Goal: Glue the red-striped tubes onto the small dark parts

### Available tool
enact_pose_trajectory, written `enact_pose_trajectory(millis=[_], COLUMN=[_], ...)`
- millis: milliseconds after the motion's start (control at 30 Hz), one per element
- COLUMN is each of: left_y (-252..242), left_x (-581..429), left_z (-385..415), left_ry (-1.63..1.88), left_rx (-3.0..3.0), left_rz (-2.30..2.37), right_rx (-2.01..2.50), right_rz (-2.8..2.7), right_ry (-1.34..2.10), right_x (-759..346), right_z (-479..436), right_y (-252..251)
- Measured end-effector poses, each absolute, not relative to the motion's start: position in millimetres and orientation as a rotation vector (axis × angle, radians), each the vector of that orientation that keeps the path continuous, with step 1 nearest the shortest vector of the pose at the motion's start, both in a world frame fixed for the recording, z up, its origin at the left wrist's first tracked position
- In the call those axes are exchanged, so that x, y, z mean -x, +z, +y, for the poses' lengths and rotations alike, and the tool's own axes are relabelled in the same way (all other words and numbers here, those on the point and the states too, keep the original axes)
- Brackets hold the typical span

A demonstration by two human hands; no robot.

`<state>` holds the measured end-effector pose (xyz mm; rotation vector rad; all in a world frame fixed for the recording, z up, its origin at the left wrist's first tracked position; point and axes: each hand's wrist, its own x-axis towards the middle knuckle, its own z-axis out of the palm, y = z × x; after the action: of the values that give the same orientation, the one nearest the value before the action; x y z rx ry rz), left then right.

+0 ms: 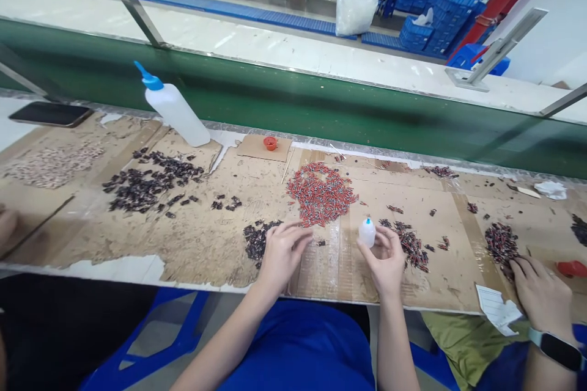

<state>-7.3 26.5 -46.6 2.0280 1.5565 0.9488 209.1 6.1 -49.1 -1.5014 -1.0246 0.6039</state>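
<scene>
My right hand [386,263] holds a small white squeeze bottle [367,234] upright, its blue tip pointing up. Thumb and fingers of my left hand [283,255] come together at the near edge of a pile of small red-and-silver parts [321,194]; whatever is between the fingertips is too small to make out. A heap of small black parts [257,242] lies beside my left hand, partly hidden by it. Between my hands a single dark piece [321,243] rests on the cardboard [339,272]. To the right of my right hand is a pile of joined red-and-black pieces [413,247].
A large white bottle with a blue nozzle [178,115] stands tilted in view at the back left, near more black parts [147,183]. A red cap [270,143] sits behind the red pile. At right, a co-worker's hand [541,290] touches another pile. A phone [50,114] lies far left.
</scene>
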Motion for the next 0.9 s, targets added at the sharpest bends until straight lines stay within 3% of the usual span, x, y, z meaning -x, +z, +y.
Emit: enact_pose_trajectory(millis=[267, 500, 633, 900], left_y=[-50.5, -38.3, -22.3, -31.0], left_x=[1.8, -1.9, -9.5, -10.0], left_z=[42.7, 35.0, 22.5, 16.1], left_ry=[0.960, 1.049, 0.955, 0.874], left_rx=[-2.127, -2.073, -1.962, -1.970], left_rz=[1.671, 1.472, 1.159, 1.154], right_rx=[1.572, 1.378, 1.270, 1.332], right_rz=[-1.101, -1.319, -1.663, -1.462], right_ry=[0.611, -0.152, 0.140, 0.471], right_x=[-209.5, -186.6, -171.4, -164.5], right_z=[-3.2, -28.1, -26.3, -22.8], right_y=[-55.4, -35.4, -28.7, -33.2])
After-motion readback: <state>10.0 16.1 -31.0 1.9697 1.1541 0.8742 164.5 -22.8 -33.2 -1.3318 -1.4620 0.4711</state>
